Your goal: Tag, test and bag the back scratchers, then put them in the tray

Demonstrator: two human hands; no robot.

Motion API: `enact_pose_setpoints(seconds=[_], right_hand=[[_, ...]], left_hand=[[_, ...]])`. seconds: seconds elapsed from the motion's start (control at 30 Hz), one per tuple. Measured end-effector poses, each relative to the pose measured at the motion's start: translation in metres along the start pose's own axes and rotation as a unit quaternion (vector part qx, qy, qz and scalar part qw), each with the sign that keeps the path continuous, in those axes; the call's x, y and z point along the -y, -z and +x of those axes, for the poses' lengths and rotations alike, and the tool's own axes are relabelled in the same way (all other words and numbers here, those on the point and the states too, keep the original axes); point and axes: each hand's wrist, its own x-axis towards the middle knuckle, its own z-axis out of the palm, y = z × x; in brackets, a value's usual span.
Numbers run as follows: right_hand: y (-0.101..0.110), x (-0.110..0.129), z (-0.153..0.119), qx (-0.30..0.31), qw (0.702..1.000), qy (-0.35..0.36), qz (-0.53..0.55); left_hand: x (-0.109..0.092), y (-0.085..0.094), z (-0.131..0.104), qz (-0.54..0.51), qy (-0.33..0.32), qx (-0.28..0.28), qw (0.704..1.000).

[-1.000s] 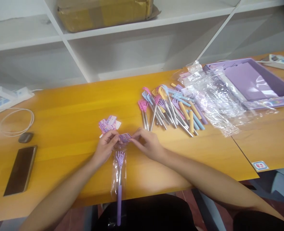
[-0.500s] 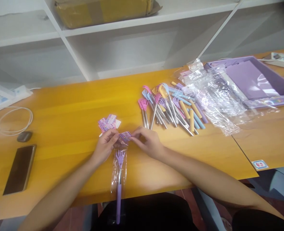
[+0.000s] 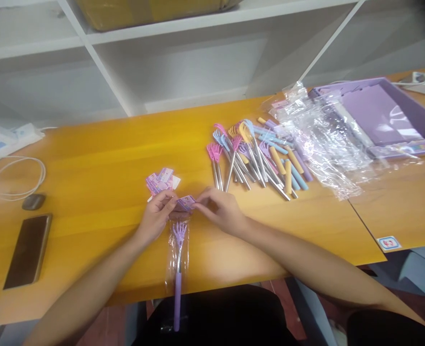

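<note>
Between my two hands is a small purple-and-pink printed card (image 3: 186, 203), at the mouth of a clear plastic bag (image 3: 169, 269). A purple hand-shaped back scratcher (image 3: 178, 298) lies inside the bag, its handle reaching past the table's front edge. My left hand (image 3: 156, 214) is closed in a pinch at the card's left side; whether it also grips the bag's top edge I cannot tell. From the other side, my right hand (image 3: 221, 209) pinches the card's right edge between thumb and fingers. Just beyond my left hand sits a small pile of similar cards (image 3: 160, 180).
Several back scratchers with pink, blue, yellow and purple parts (image 3: 252, 154) lie heaped ahead on the right. Beside them are crumpled clear bags (image 3: 324, 134) and a purple box (image 3: 407, 103). A phone (image 3: 28, 252), white cable (image 3: 18, 158) and power strip (image 3: 12, 142) lie left.
The hands keep nearly the same pose on the card. The whole view has shifted slightly, with the table and shelf appearing a little higher.
</note>
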Motion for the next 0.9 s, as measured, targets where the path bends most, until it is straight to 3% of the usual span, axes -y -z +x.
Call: enact_pose_setpoints(seconds=[0.27, 0.43, 0.9], right_hand=[[0.0, -0.005, -0.001, 0.027, 0.997, 0.063, -0.037], [0.002, -0.004, -0.002, 0.049, 0.988, 0.088, -0.117], [-0.002, 0.002, 0.001, 0.068, 0.981, 0.088, -0.159]], left_hand=[[-0.003, -0.004, -0.001, -0.009, -0.011, -0.024, 1.0], [-0.011, -0.007, -0.001, -0.024, 0.007, -0.008, 1.0], [-0.009, -0.006, 0.001, -0.029, 0.007, -0.025, 0.999]])
